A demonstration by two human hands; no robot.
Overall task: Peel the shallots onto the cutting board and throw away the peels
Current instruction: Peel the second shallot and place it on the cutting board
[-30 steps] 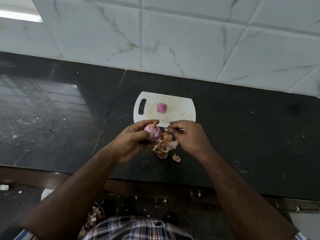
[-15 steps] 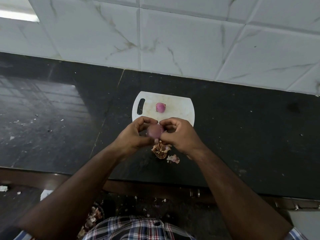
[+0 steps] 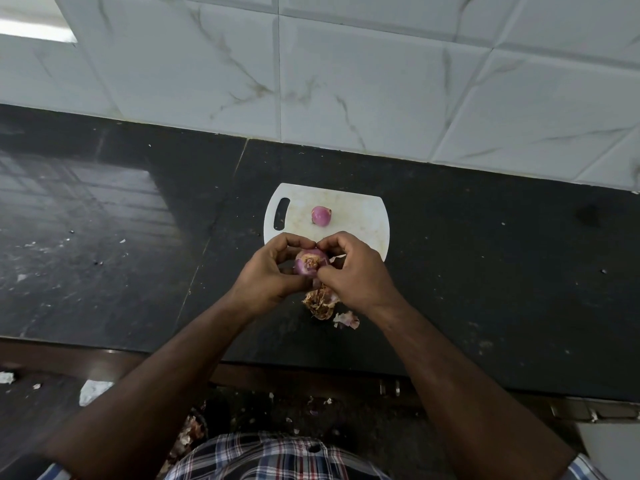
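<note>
Two hands meet over the near edge of the cutting board (image 3: 363, 216), both curled round one shallot (image 3: 310, 262). The left hand (image 3: 266, 275) cups it from below, largely hiding its underside; the right hand (image 3: 353, 271) pinches at its papery, brownish root end. A second shallot (image 3: 321, 215), smooth and purple, lies mid-board. Dry, crinkled peels (image 3: 320, 301), partly covered by the right wrist, sit heaped on the glossy black worktop (image 3: 485, 271) near its front edge.
</note>
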